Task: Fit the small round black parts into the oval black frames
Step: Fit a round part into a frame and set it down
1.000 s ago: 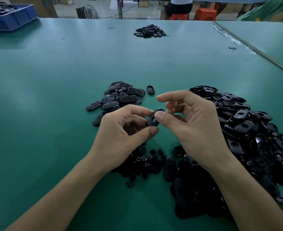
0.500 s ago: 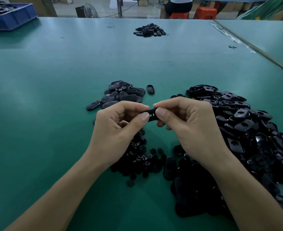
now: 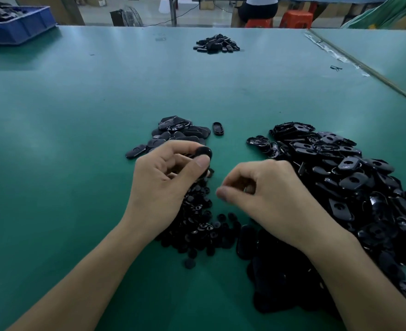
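My left hand (image 3: 163, 185) pinches an oval black frame (image 3: 204, 152) between thumb and fingers, held just above the near edge of a small pile of black oval pieces (image 3: 178, 134). Under my left hand lies a heap of small round black parts (image 3: 202, 228). My right hand (image 3: 266, 197) hovers to the right of that heap with its fingers curled and nothing visible in them. A large heap of loose oval black frames (image 3: 355, 182) spreads to the right, partly under my right forearm.
One single oval frame (image 3: 218, 128) lies apart beside the small pile. A further pile of black parts (image 3: 216, 44) sits far back on the green table (image 3: 77, 139). A blue bin (image 3: 18, 25) stands at the far left. A seam runs along the table's right side.
Both hands held one frame together at the middle. Now my right hand has let go and dropped lower right, while my left hand keeps the frame and has lifted it toward the small pile.
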`<action>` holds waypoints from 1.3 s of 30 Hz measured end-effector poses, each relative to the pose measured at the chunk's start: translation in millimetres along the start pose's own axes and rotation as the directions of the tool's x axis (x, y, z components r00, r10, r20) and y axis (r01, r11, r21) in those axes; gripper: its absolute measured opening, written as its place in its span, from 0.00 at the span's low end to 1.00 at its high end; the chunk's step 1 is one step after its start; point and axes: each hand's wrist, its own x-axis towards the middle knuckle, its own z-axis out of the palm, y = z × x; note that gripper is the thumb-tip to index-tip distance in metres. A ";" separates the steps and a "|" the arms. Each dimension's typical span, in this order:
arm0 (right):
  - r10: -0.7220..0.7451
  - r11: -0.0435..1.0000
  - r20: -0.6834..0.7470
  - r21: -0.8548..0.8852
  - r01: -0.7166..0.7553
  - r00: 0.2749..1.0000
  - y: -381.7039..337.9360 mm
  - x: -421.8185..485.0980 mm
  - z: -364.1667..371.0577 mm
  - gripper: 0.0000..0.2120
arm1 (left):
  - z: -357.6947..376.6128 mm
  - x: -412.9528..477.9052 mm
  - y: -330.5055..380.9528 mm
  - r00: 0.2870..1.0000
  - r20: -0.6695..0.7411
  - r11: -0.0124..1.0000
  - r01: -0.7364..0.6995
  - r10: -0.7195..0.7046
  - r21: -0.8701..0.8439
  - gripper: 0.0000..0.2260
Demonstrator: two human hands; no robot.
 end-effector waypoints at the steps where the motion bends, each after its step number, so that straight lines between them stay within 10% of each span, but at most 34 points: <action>1: -0.009 0.997 0.087 -0.070 0.015 0.996 1.1 -0.3 -0.3 0.06 | -0.9 0.7 -0.7 1.000 -0.025 1.000 0.004 -0.004 -0.008 0.03; 13: -0.053 0.957 0.305 -0.256 0.136 0.951 -5.4 -1.4 5.0 0.05 | -2.4 1.7 0.2 0.991 -0.122 0.997 -0.052 0.057 0.052 0.06; 24: -0.078 0.983 0.053 0.170 0.068 0.996 -11.4 -2.2 1.2 0.07 | -2.9 2.0 -2.3 0.992 -0.127 1.000 -0.009 0.006 -0.024 0.12; 39: -0.010 0.939 -0.234 0.331 0.090 0.972 -10.7 1.2 2.4 0.07 | 4.1 -3.1 -0.5 0.992 -0.103 0.987 0.049 -0.066 -0.156 0.05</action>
